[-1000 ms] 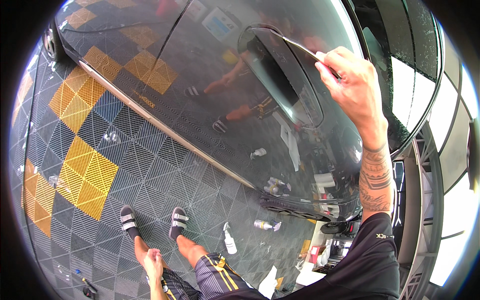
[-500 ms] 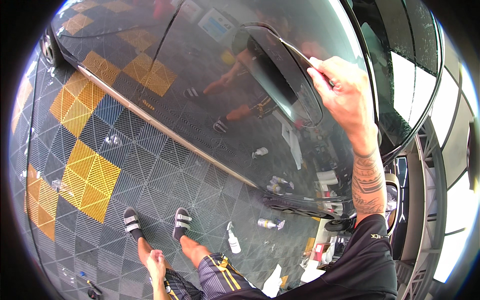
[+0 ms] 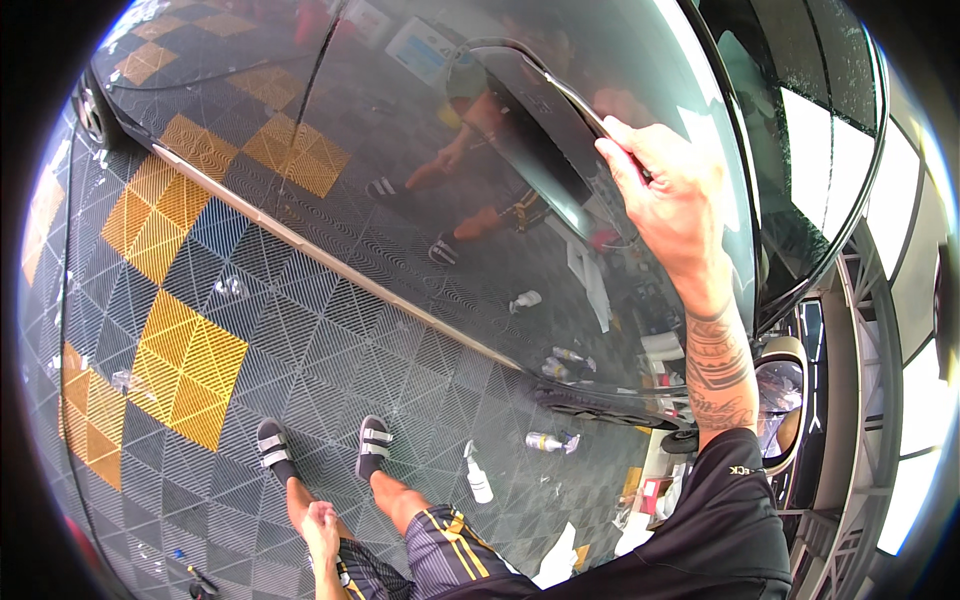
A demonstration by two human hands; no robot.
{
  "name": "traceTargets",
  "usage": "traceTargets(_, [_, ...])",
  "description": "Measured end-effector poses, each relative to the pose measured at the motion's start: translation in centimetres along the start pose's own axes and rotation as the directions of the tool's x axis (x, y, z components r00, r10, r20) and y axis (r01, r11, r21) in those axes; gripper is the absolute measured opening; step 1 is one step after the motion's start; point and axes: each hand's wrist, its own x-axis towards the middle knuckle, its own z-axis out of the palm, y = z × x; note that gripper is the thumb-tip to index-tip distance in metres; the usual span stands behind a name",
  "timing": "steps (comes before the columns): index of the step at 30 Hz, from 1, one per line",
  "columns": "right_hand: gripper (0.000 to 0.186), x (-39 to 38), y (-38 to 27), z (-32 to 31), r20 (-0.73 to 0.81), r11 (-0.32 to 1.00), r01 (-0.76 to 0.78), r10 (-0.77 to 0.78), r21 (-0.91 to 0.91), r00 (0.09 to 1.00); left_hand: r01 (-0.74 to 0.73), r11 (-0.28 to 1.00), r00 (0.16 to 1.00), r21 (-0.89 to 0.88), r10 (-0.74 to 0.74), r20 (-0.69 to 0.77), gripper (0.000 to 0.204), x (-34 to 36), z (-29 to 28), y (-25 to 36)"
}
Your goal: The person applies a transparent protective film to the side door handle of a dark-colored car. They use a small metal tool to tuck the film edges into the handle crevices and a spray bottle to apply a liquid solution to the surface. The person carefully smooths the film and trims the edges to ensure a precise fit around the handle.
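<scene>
My right hand [image 3: 668,205] is closed around a thin silver strip-like tool [image 3: 582,98], whose far end meets the upper rim of the recessed door handle [image 3: 520,125] on the dark grey car door [image 3: 380,230]. The door's glossy paint reflects me and the floor. My left hand [image 3: 322,535] is low in view by my left leg, its fingers curled; whether anything is in them I cannot make out.
The floor [image 3: 190,370] has grey, yellow and blue slatted tiles. A white spray bottle [image 3: 478,480] and another bottle [image 3: 548,441] lie near my feet. A side mirror [image 3: 780,405] is at right, a wheel [image 3: 95,110] at upper left, white sheets [image 3: 555,555] at lower right.
My right hand and the tool have moved left and slightly down along the handle's edge. The view has shifted a little, showing more of the side mirror. My left hand stays low.
</scene>
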Motion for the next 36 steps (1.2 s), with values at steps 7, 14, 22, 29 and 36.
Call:
traceTargets(7, [0.018, -1.0, -0.1, 1.1, -0.102, 1.000, -0.010, 0.012, 0.024, 0.995, -0.005, 1.000, 1.000, 0.003, 0.005, 0.029, 0.009, 0.1, 0.0, -0.9])
traceTargets(14, [0.017, -1.3, -0.7, 2.0, -0.181, 0.999, -0.016, 0.010, -0.031, 0.983, -0.013, 1.000, 0.999, -0.004, 0.014, 0.047, 0.009, 0.2, -0.1, -0.3])
traceTargets(22, [0.016, -1.6, -0.4, 2.2, -0.201, 0.999, -0.053, 0.052, 0.001, 0.978, 0.004, 0.999, 0.999, -0.047, -0.002, 0.049, 0.010, 0.0, -0.4, 1.1])
traceTargets(29, [0.016, -2.0, -0.3, 2.1, -0.187, 0.995, -0.096, 0.101, 0.035, 0.977, 0.020, 0.998, 0.999, -0.054, -0.018, 0.030, 0.011, 0.1, -0.4, 0.7])
traceTargets(36, [0.016, -2.8, -0.4, 2.1, -0.172, 0.988, -0.144, 0.153, 0.062, 0.973, 0.037, 0.995, 0.998, -0.096, -0.032, 0.045, 0.009, 0.1, -0.3, 0.9])
